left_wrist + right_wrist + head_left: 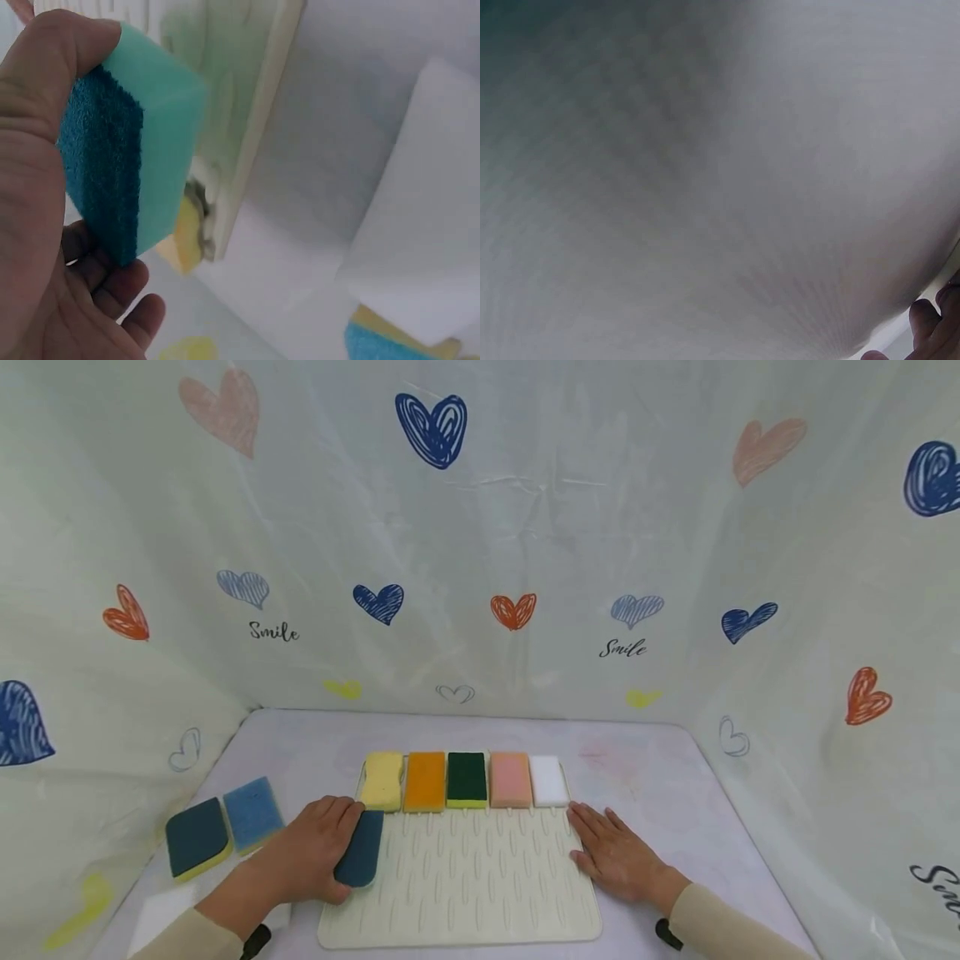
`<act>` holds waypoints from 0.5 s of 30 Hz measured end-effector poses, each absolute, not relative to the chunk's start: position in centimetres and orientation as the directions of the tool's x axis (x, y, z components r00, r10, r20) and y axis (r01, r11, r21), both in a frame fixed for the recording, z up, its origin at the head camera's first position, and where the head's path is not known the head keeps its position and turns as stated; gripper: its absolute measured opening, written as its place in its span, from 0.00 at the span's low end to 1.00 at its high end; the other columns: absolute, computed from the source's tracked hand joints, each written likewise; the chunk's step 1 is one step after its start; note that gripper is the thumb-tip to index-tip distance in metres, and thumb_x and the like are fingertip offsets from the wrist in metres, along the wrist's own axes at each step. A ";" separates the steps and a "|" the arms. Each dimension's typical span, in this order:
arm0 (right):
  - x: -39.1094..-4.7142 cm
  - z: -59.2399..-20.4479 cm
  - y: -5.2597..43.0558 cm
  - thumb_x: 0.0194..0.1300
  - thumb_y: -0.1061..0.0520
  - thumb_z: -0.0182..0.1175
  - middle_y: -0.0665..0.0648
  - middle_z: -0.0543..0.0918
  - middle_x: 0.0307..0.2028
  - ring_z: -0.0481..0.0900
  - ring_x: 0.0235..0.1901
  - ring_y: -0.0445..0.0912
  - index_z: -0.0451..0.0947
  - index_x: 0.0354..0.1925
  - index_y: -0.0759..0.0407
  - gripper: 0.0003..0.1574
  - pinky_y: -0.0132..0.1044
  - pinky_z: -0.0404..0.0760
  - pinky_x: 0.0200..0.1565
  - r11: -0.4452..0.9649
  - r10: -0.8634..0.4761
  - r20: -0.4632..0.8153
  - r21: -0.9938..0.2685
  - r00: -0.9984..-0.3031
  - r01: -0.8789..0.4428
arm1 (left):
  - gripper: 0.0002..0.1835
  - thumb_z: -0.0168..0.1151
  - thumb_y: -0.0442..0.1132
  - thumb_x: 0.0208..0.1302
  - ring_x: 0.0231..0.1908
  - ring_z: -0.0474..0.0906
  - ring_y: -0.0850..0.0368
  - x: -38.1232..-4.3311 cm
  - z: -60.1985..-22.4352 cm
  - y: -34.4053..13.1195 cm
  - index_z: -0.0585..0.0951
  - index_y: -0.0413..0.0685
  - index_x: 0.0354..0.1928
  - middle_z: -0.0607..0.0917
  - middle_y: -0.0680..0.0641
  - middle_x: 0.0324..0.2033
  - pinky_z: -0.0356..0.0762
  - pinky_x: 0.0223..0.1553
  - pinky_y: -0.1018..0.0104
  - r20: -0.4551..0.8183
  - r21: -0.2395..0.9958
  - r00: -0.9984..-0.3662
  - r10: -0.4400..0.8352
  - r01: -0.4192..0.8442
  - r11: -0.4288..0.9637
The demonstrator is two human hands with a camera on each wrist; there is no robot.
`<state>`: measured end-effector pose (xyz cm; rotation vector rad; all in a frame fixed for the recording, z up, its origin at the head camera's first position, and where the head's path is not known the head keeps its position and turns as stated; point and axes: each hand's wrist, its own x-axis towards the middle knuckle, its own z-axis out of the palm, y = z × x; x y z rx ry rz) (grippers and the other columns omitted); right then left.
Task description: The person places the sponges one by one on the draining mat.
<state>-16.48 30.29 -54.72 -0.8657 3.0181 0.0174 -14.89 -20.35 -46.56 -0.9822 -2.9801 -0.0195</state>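
- A teal sponge (360,849) with a dark blue scouring face is being gripped.
- A ribbed cream mat (480,893) is being shown.
- Pale yellow (382,781), orange (425,781), dark green (467,778), pink (510,779) and white (549,780) sponges are being displayed.
- Blue, orange and pink hearts are being shown on the white backdrop (570,527).

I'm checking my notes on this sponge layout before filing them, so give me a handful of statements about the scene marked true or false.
1. The left hand grips a teal sponge at the left edge of the ridged mat. True.
2. The right hand holds a sponge. False: it lies flat, fingers straight, at the mat's right edge, holding nothing.
3. Five sponges sit in a row along the mat's far edge. True.
4. The white sponge is at the left end of that row. False: it is at the right end; the pale yellow sponge is at the left end.
5. Two sponges lie on the table left of the mat. True.
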 end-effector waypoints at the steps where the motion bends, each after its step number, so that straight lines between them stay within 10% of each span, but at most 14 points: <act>1: -16.5 -54.7 30.3 0.76 0.34 0.39 0.57 0.55 0.76 0.55 0.75 0.53 0.52 0.76 0.59 0.44 0.58 0.58 0.71 0.846 -0.533 -0.008 0.010 -0.846 -0.533 | 0.55 0.72 0.65 0.42 0.58 0.68 0.42 -14.7 -46.7 -20.2 0.66 0.34 0.66 0.71 0.36 0.60 0.69 0.60 0.44 -0.020 0.030 -0.802 0.598 0.597 0.802; 15: -16.4 -54.6 30.2 0.76 0.35 0.38 0.57 0.53 0.76 0.54 0.75 0.52 0.49 0.76 0.60 0.44 0.58 0.56 0.72 0.854 -0.519 -0.036 0.014 -0.854 -0.519 | 0.54 0.70 0.65 0.43 0.57 0.67 0.46 -14.5 -47.8 -19.3 0.66 0.37 0.67 0.71 0.40 0.60 0.69 0.57 0.45 -0.133 0.120 -0.790 0.599 0.587 0.801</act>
